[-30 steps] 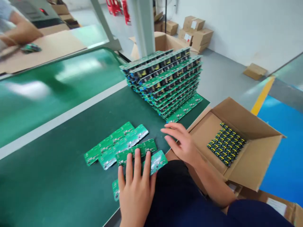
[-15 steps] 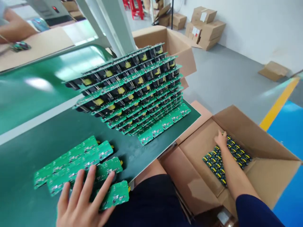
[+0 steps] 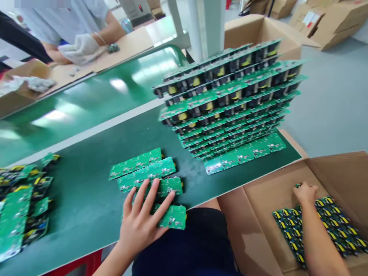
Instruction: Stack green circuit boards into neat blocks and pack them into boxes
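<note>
My left hand [image 3: 142,216] lies palm down with fingers spread over the near boards of a row of green circuit boards [image 3: 138,163] on the table. Its fingers cover part of them. Reaching into the cardboard box [image 3: 253,226] at the right, my right hand [image 3: 307,193] has its fingers bent round a small circuit board [image 3: 298,186], mostly hidden by the hand. Rows of circuit boards with yellow parts [image 3: 330,216] lie on the box floor below and beside that hand. A tall stack of long green circuit boards [image 3: 230,111] stands behind my left hand.
More circuit boards [image 3: 15,218] are piled at the table's left end. Beyond the white strip runs a shiny green surface [image 3: 94,88]. Across it, a person's gloved hands [image 3: 82,48] rest near a carton [image 3: 25,82]. A pale post [image 3: 205,28] rises behind the stack.
My view has turned left, bringing the left pile and the other person's gloves into sight. My right hand has shifted slightly within the box. My left hand stays spread on the boards.
</note>
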`<move>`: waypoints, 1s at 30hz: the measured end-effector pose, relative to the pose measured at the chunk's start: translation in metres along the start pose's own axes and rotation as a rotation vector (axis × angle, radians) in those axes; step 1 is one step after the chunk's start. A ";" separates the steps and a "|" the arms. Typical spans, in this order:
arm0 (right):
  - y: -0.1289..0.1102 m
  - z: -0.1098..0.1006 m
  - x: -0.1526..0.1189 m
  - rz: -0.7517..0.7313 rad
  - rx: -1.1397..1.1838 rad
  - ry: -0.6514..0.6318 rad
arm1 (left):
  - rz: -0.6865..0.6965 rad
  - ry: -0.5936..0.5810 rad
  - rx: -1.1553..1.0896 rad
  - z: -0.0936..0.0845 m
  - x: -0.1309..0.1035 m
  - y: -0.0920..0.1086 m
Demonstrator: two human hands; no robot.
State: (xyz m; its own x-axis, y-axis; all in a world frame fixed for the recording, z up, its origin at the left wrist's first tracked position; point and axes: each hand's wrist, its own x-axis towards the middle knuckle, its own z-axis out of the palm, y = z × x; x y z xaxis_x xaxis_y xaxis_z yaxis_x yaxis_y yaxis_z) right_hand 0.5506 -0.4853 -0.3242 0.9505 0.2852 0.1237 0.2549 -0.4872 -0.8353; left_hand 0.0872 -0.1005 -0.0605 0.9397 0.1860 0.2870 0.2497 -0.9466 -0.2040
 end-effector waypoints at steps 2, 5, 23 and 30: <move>-0.020 0.021 -0.017 0.149 -0.029 0.040 | -0.060 0.007 -0.022 0.000 0.000 0.002; -0.062 0.049 -0.056 0.312 0.007 0.058 | -0.107 0.048 -0.074 -0.001 0.001 0.004; -0.459 0.111 -0.190 -0.396 0.615 -0.354 | -0.296 -0.058 -0.214 -0.019 0.019 0.014; -0.503 0.150 -0.196 -0.822 0.128 -0.581 | -0.447 -0.009 -0.212 -0.020 -0.036 -0.008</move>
State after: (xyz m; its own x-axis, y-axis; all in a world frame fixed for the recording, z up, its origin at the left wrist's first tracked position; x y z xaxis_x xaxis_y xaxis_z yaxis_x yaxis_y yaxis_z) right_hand 0.2092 -0.1728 -0.0089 0.2471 0.8658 0.4351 0.7375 0.1232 -0.6640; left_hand 0.0463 -0.1053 -0.0504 0.7537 0.5876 0.2942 0.5766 -0.8061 0.1328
